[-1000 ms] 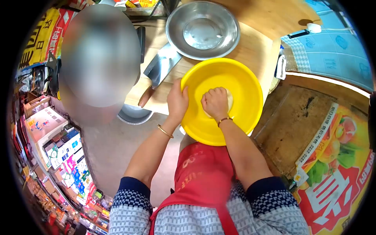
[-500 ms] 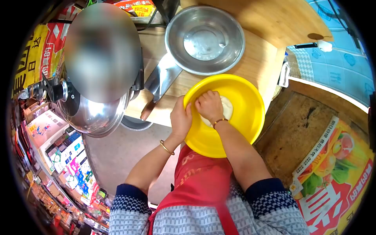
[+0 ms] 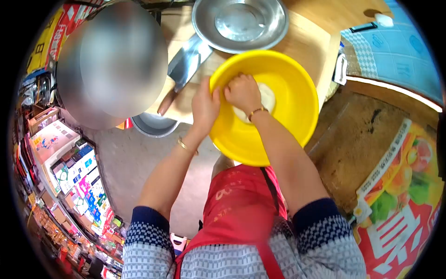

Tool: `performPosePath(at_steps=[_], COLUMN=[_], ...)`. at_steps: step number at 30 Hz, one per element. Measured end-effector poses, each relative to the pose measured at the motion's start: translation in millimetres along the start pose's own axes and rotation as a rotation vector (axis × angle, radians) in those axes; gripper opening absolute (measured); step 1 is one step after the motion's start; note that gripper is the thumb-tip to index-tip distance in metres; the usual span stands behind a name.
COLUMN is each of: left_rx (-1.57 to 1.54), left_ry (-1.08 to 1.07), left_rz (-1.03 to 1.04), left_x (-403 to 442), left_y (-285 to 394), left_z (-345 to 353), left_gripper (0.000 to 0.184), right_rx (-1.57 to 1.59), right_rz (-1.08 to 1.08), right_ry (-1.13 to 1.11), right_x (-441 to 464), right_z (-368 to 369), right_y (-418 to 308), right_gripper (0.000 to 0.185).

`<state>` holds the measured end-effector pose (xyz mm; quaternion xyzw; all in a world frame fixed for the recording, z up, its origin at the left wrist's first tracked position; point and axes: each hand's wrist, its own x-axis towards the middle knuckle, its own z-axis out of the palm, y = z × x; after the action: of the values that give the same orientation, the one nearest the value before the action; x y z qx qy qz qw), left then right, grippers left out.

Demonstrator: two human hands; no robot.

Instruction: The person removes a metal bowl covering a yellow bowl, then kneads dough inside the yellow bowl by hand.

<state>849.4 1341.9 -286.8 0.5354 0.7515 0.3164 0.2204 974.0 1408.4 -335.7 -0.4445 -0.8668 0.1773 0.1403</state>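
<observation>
A deep yellow basin point(image 3: 292, 135) stands tilted toward me at the near edge of the wooden worktop. My left hand point(image 3: 205, 108) is closed on its left rim, thumb on the inner side. Inside, a smooth white lump of dough point(image 3: 267, 98) lies on the bottom. My right hand point(image 3: 243, 94) is curled into a fist at the left part of the dough, knuckles away from me; the fingertips are hidden underneath. Left of the basin lies a cleaver point(image 3: 189, 61) with a broad metal blade and a wooden handle.
A shallow steel bowl point(image 3: 239, 22) sits behind the yellow basin on the worktop point(image 3: 304, 51). A grey metal pot point(image 3: 155, 125) is lower, under the worktop's left edge. Shelves of packaged goods point(image 3: 83, 186) line the left; a printed carton point(image 3: 402, 204) stands at the right.
The view has shifted, so basin, steel bowl and cleaver appear higher. My left hand still grips the rim; my right fist stays at the dough, its wrist slightly turned.
</observation>
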Motion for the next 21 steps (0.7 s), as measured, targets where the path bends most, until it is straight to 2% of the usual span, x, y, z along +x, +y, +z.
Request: performPosePath(at_steps=[2, 4, 6, 8, 9, 11, 15, 17, 21], left_rx=[0.015, 0.026, 0.017, 0.019, 0.04, 0.028, -0.006, -0.005, -0.032], left_ry=[-0.023, -0.029, -0.025, -0.017, -0.027, -0.037, -0.058, -0.048, -0.043], left_rz=[-0.042, -0.075, -0.067, -0.062, -0.073, -0.096, -0.112, -0.101, -0.113], left_x=[-5.3, 1.2, -1.4, 0.8, -0.1, 0.5, 2.5, -0.1, 1.7], left_y=[7.8, 10.9, 7.8, 7.6, 7.6, 8.3, 10.2, 8.5, 13.5], left_z=[-3.2, -6.3, -3.3, -2.5, -3.0, -3.4, -4.8, -3.1, -6.2], left_gripper=[0.028, 0.028, 0.027, 0.026, 0.026, 0.025, 0.023, 0.023, 0.022], right_rx=[-0.022, 0.103, 0.067, -0.123, -0.132, -0.221, -0.236, -0.111, -0.175], right_rz=[-0.054, -0.072, -0.141, -0.058, -0.06, -0.268, -0.209, -0.159, -0.1], right_ry=[-0.022, -0.276, -0.32, -0.505, -0.507, -0.16, -0.256, -0.153, -0.039], right_x=[-6.2, -9.5, -21.1, -33.3, -48.7, -84.5, -108.6, -104.9, -92.7], right_z=[-8.2, -31.0, -74.2, -109.6, -109.5, -95.6, -84.5, -75.4, -58.6], right_y=[1.1, 1.3, -11.1, -30.9, -30.6, -16.9, -6.9, -1.4, -2.7], right_gripper=[0.023, 0.027, 0.031, 0.027, 0.027, 0.022, 0.02, 0.02, 0.019])
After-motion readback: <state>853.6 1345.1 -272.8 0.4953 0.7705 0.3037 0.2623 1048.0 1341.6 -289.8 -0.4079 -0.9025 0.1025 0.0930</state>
